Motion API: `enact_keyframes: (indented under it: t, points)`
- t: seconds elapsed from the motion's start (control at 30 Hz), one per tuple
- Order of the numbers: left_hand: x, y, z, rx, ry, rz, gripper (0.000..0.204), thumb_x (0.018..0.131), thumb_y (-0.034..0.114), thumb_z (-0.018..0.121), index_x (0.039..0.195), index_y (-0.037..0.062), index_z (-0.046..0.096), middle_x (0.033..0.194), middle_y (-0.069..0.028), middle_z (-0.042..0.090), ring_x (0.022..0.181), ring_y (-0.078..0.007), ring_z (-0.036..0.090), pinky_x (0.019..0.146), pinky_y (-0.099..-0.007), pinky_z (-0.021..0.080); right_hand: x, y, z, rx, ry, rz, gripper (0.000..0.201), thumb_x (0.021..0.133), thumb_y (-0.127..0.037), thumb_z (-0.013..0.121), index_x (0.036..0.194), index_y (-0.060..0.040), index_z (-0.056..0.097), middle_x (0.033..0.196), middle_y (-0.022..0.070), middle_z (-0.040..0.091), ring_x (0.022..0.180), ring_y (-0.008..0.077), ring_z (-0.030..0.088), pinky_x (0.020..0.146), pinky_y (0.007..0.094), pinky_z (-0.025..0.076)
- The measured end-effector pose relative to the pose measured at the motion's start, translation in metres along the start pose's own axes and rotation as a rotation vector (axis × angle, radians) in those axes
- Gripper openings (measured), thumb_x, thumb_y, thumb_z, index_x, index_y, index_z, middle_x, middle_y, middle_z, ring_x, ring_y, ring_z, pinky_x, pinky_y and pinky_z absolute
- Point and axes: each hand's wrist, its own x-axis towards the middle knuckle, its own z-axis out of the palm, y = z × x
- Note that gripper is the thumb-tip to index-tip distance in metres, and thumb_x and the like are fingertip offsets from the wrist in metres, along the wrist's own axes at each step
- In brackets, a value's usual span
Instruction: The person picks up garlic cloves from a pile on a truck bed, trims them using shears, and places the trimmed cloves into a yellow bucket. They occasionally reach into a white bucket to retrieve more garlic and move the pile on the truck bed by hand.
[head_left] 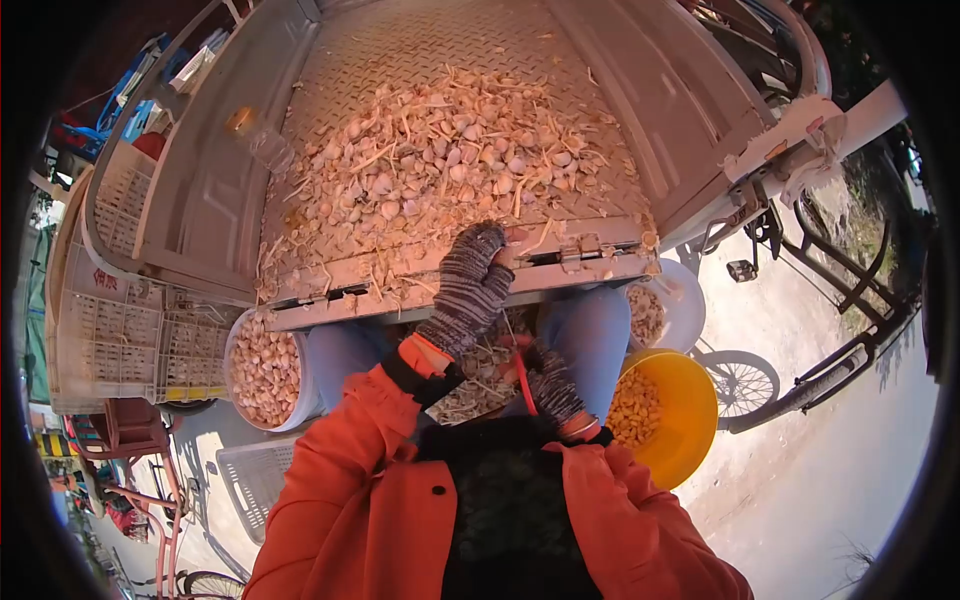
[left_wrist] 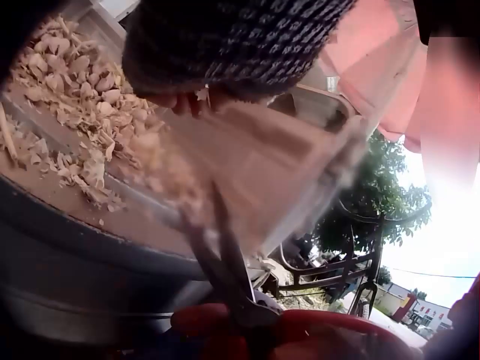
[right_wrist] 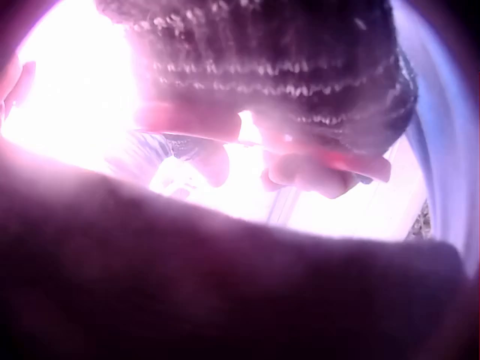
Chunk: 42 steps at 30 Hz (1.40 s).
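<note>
A heap of garlic bulbs (head_left: 455, 170) with dry stalks and loose skins lies on the metal cargo bed. My left hand (head_left: 470, 285), in a striped fingerless glove, is over the bed's front edge, below the heap. In the left wrist view a pale bit shows at its bent fingertips; I cannot tell whether they hold it. Lower and to the right, my right hand (head_left: 555, 385) grips scissors (left_wrist: 236, 277) by the red handles. Their blades are slightly apart and point toward the bed edge. Glare washes out much of the right wrist view.
A white bucket of garlic (head_left: 232, 360) stands left of my legs. On the right are a yellow bucket (head_left: 697, 420) with pale pieces and a white tub (head_left: 685, 305). Stalk trimmings (head_left: 475, 385) lie between my knees. A clear jar (head_left: 262, 142) leans against the bed's left wall.
</note>
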Motion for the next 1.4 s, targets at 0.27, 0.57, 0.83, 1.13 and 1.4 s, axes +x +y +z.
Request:
enact_keyframes:
  t: [0.27, 0.57, 0.83, 1.13, 1.4]
  points:
    - [0.066, -0.077, -0.015, 0.442, -0.183, -0.132, 0.029, 0.081, 0.011, 0.062, 0.108, 0.0006, 0.061, 0.100, -0.0183, 0.061, 0.093, -0.0337, 0.059, 0.084, -0.0412, 0.048, 0.030, -0.040, -0.052, 0.578, 0.173, 0.036, 0.049, 0.081, 0.003, 0.067, 0.126, -0.0019, 0.049, 0.080, -0.0020, 0.049, 0.068, 0.0061, 0.053, 0.064, 0.0206, 0.048]
    - [0.090, -0.081, -0.015, 0.672, -0.493, 0.022, 0.049, 0.078, 0.013, 0.066, 0.125, 0.0056, 0.054, 0.106, -0.0189, 0.059, 0.098, -0.0362, 0.057, 0.089, -0.0415, 0.047, 0.099, -0.071, -0.075, 0.099, 0.211, -0.184, 0.050, 0.078, -0.002, 0.073, 0.124, -0.0047, 0.053, 0.086, -0.0027, 0.051, 0.076, 0.0065, 0.047, 0.069, 0.0192, 0.043]
    - [0.129, -0.055, -0.024, 0.754, -0.999, -0.246, 0.056, 0.079, 0.017, 0.066, 0.133, 0.0103, 0.049, 0.110, -0.0176, 0.059, 0.096, -0.0330, 0.059, 0.088, -0.0432, 0.048, 0.069, -0.058, -0.065, 0.153, 0.253, -0.180, 0.049, 0.079, 0.003, 0.069, 0.125, -0.0049, 0.052, 0.079, -0.0031, 0.047, 0.067, 0.0039, 0.048, 0.063, 0.0191, 0.045]
    - [0.056, -0.055, -0.029, -0.159, -0.244, -0.530, 0.025, 0.084, 0.009, 0.065, 0.108, 0.0024, 0.060, 0.087, -0.0057, 0.063, 0.079, -0.0203, 0.062, 0.073, -0.0312, 0.054, 0.048, -0.060, -0.063, -0.208, 0.345, -0.318, 0.047, 0.071, -0.011, 0.078, 0.115, -0.0043, 0.060, 0.076, 0.0034, 0.055, 0.065, 0.0152, 0.051, 0.060, 0.0282, 0.044]
    - [-0.026, -0.004, -0.036, -1.176, -0.184, -0.778, 0.031, 0.085, 0.009, 0.067, 0.113, -0.0004, 0.058, 0.098, -0.0063, 0.064, 0.084, -0.0146, 0.064, 0.072, -0.0244, 0.055, 0.031, -0.088, -0.061, -0.457, 0.210, -0.531, 0.044, 0.070, -0.020, 0.077, 0.109, -0.0046, 0.062, 0.071, 0.0098, 0.053, 0.063, 0.0240, 0.054, 0.057, 0.0357, 0.044]
